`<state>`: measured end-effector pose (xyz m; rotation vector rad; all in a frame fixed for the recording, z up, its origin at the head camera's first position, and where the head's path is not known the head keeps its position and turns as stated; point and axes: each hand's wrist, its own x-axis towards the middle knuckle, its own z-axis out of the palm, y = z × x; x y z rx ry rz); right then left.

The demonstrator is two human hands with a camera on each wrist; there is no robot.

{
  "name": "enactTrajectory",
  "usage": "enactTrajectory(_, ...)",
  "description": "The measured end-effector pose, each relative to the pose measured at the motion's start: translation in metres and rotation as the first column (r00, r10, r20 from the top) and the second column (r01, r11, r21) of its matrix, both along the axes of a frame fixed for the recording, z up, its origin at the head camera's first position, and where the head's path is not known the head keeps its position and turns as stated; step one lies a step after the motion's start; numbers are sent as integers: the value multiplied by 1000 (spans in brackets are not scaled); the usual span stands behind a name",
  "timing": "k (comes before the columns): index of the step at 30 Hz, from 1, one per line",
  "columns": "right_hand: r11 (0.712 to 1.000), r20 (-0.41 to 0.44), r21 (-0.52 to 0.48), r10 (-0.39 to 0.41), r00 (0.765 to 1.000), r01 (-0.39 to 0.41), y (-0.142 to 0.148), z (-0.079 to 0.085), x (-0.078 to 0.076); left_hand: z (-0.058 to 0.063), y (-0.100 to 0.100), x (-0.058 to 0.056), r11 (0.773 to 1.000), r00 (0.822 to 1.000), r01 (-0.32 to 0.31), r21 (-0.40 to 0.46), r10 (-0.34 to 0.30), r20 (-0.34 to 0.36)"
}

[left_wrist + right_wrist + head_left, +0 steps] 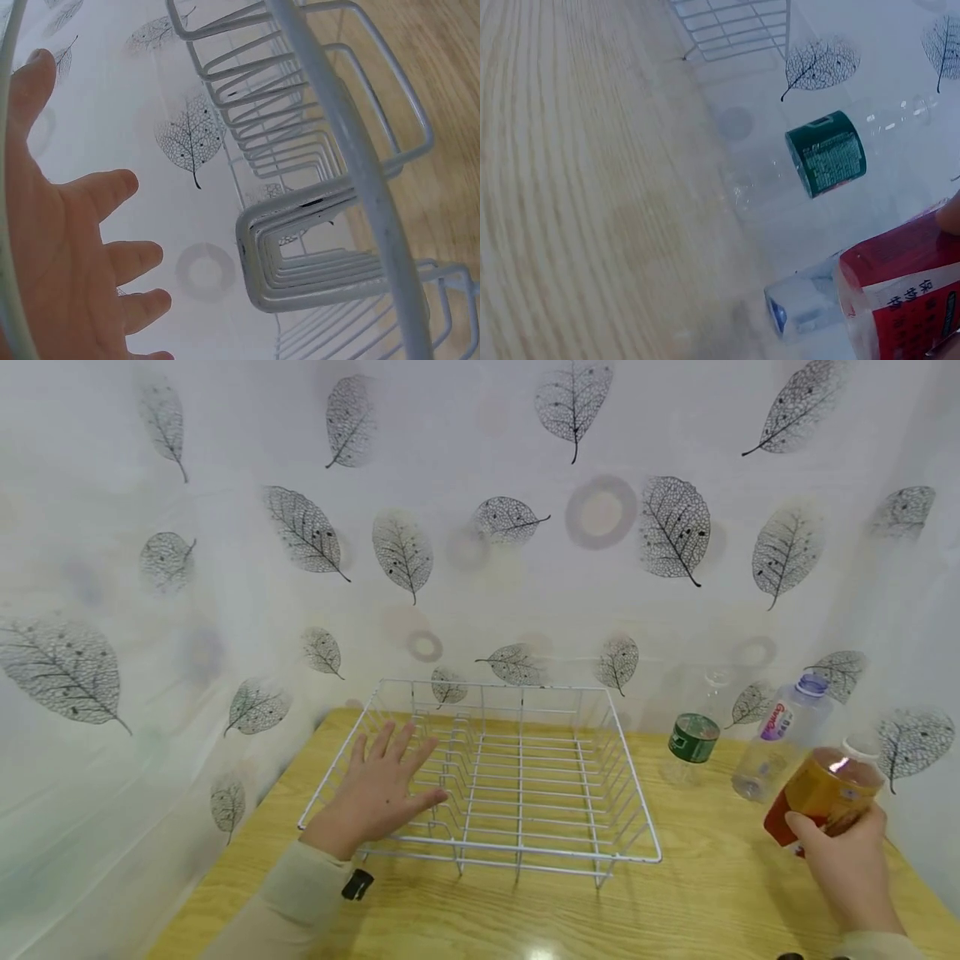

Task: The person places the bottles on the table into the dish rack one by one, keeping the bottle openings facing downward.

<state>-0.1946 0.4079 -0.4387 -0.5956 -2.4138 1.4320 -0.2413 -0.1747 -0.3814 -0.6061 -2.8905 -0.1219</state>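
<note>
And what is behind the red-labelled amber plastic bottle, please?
Behind that bottle is a clear plastic bottle with a purple neck; part of its lower right side is covered.

Your head view is softly, evenly lit, with glare on the table (450, 914) at bottom centre and a highlight on the amber bottle (828, 789) at right; your right-wrist view looks hazy.
</note>
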Motion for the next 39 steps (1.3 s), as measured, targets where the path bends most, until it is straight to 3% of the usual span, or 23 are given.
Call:
enactTrajectory(6,988,-182,138,95,979,-70,-34,16,1,2,3,0,1000,1000,22,15,-22,-5)
enactTrajectory(10,958,-236,241,215,948,-157,-60,33,0,2,8,1,997,997,67,47,-65,-41)
enactTrajectory(14,910,-279,331,346,896,-248,-83,50,-4,4,15,1,980,989,137,147,-128,-71)
enactTrajectory(18,862,-282,396,441,852,-316,-107,66,-5,10,26,4,938,977,210,276,-193,-88)
enactTrajectory(22,825,-275,429,507,817,-367,-130,76,-7,18,38,6,873,954,299,385,-266,-138)
enactTrajectory(25,788,-269,484,548,792,-380,-145,80,-11,25,50,8,828,933,359,430,-310,-181)
enactTrajectory(27,752,-245,540,571,784,-378,-155,81,-14,30,58,9,811,920,389,436,-325,-216)
enactTrajectory(30,682,-192,612,619,761,-401,-170,83,-19,36,71,11,814,906,413,408,-323,-273)
enactTrajectory(36,527,-69,727,693,718,-440,-196,87,-24,41,94,15,862,878,433,265,-337,-340)
enactTrajectory(39,484,-32,749,708,705,-452,-207,89,-25,42,103,15,881,872,429,199,-345,-348)
